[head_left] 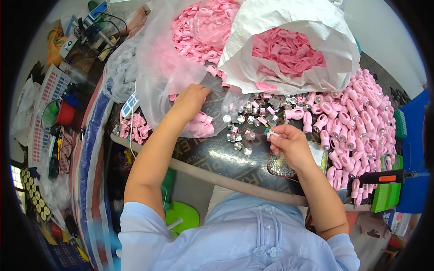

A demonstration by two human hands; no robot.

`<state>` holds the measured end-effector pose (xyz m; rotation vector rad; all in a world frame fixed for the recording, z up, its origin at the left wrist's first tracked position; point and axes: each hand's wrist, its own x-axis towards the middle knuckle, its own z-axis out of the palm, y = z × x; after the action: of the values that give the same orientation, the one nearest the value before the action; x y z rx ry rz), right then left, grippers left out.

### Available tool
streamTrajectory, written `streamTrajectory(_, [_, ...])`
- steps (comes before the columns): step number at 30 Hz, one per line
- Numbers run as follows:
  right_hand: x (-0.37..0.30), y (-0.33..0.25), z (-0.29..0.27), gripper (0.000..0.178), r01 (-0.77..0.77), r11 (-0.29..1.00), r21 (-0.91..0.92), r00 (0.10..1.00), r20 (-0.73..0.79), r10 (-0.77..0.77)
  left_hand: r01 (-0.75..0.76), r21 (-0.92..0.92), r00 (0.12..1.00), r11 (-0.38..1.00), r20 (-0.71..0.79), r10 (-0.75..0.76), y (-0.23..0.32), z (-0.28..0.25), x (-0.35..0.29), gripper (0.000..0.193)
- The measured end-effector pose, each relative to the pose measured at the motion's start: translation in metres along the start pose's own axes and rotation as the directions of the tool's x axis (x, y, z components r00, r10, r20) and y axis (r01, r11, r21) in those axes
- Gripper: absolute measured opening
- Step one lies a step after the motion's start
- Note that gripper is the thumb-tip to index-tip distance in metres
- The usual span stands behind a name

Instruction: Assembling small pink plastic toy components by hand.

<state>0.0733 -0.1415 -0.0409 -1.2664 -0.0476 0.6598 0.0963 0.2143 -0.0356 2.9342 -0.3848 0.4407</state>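
Note:
My left hand (192, 100) is over the clear plastic bag (156, 81), close to the pink plastic shells (199, 125) at its mouth. Most of its fingertips are hidden, so its grip does not show. In front of me my right hand (291, 143) pinches a small pink-and-silver lamp part (271, 134) between thumb and fingers. Just beyond it lie loose silver-capped lamp parts (250, 108), some with pink pieces. Below my right hand, a shallow tray (320, 156) holds small metallic bits, partly covered by the wrist.
A white sack (334, 40) of pink shells stands at the back, beside a larger heap (203, 27). Finished-looking pink torch bodies (357, 122) pile up on the right. Green baskets (386, 196) and a black-handled tool (384, 176) sit at the right edge. Pink scraps (135, 128) lie left.

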Motion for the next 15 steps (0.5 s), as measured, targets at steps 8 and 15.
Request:
streamTrajectory(8, [-0.020, 0.018, -0.016, 0.017, -0.213, 0.717, 0.664, 0.976, 0.177, 0.127, 0.102, -0.513, 0.987, 0.853, -0.056, -0.151, 0.064, -0.029, -0.012, 0.022])
streamTrajectory(15, [-0.038, 0.007, 0.020, 0.017, -0.101, 0.796, 0.597, 0.975, 0.219, -0.040, 0.521, -0.830, 0.797, -0.198, 0.556, -0.234, 0.190, -0.004, -0.055, 0.019])
